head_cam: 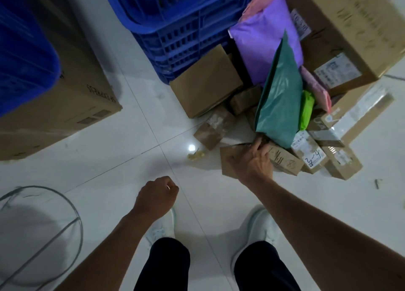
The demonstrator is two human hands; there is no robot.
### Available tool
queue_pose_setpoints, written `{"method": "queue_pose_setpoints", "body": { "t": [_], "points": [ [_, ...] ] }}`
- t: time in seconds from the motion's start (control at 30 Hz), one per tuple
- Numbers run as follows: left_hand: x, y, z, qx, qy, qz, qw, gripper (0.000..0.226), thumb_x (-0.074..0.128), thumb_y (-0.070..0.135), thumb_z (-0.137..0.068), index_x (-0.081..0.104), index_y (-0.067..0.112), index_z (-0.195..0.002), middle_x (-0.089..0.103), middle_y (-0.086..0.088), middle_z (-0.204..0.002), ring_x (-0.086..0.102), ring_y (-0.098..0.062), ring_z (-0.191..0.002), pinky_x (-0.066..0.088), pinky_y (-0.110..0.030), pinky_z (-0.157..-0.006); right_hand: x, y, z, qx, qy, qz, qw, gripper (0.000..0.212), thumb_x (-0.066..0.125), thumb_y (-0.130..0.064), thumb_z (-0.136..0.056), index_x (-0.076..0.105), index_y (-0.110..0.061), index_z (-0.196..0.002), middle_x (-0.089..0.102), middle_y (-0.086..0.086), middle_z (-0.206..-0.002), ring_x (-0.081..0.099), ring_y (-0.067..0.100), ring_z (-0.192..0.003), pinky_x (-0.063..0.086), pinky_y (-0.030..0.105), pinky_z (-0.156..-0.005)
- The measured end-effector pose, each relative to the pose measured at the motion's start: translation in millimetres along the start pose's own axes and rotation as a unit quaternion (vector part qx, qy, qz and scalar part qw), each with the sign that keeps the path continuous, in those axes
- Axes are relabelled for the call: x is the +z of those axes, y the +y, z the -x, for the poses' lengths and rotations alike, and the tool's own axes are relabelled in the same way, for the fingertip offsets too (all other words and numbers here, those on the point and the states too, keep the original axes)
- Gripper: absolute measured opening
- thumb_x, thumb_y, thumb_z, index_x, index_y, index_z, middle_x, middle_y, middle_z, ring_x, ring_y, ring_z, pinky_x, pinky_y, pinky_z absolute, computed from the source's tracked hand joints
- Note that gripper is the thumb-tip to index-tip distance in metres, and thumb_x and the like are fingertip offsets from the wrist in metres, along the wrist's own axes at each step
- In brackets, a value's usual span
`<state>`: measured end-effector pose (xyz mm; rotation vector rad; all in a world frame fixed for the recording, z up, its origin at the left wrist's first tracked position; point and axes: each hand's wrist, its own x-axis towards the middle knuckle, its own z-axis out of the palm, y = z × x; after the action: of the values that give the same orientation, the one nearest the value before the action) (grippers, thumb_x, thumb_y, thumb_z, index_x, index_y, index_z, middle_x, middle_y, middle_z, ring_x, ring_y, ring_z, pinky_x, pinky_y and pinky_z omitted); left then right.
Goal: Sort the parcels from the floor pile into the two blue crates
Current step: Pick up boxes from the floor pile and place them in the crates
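Brown cardboard is in the right hand (252, 160), which grips a small box (230, 166) at the near edge of the pile (338, 161). The thumb lies across the box's near face and the fingers curl over its far edge. That arm reaches forward from the lower right, nearly straight, with the back of the hand up. The fingertips sit just under the lower end of a green mailer (280, 93); whether they also touch it I cannot tell.

The left hand (157, 194) hangs lower and closer, above the floor (109, 159). It is seen from the back with its fingers tucked under in a fist, and nothing shows in it. The forearm comes up from the lower left.

The green mailer stands tilted against a purple mailer (263, 40), with a lime packet (306, 108) and a pink mailer (317, 88) just beside it. More small boxes lie around them. A big carton (350, 27) sits at the back of the pile.

The far crate (175, 31) stands just left of the pile, touching a plain box (208, 82). The left crate (22, 49) rests on another carton (72, 102), well apart from the pile.
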<state>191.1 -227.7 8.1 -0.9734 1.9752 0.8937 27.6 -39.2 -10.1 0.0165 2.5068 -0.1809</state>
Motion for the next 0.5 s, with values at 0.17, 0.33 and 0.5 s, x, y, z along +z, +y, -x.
{"method": "queue_pose_setpoints", "body": {
  "t": [0.17,0.33,0.5],
  "points": [
    [-45,29,59,0.013,0.009,-0.018,1.0,0.016,0.052,0.029,-0.092,0.064,0.024,-0.083,0.074,0.004,-0.087,0.067,-0.019,-0.083,0.055,-0.029,-0.076,-70,-5,58,-0.024,-0.072,0.01,0.997,0.104,0.066,-0.057,-0.078,0.007,-0.015,-0.153,0.034,0.014,-0.129,0.045,0.036,-0.121,0.046,0.043,-0.092],
    [-95,72,145,0.026,0.017,-0.064,0.997,0.018,0.052,0.032,-0.095,0.067,0.023,-0.096,0.071,0.0,-0.097,0.065,-0.023,-0.093,0.049,-0.027,-0.078,-165,-4,122,-0.014,-0.113,-0.015,0.993,0.089,0.065,-0.054,-0.077,0.021,-0.017,-0.145,0.038,0.012,-0.124,0.048,0.037,-0.12,0.046,0.045,-0.093],
    [-147,113,240,0.021,0.029,-0.044,0.998,0.023,0.048,0.033,-0.095,0.068,0.023,-0.1,0.07,-0.001,-0.1,0.062,-0.021,-0.09,0.048,-0.027,-0.078,-268,1,184,-0.005,-0.102,-0.054,0.993,0.084,0.068,-0.05,-0.082,0.026,-0.014,-0.143,0.041,0.014,-0.126,0.051,0.037,-0.121,0.045,0.044,-0.096]
  ]
}}
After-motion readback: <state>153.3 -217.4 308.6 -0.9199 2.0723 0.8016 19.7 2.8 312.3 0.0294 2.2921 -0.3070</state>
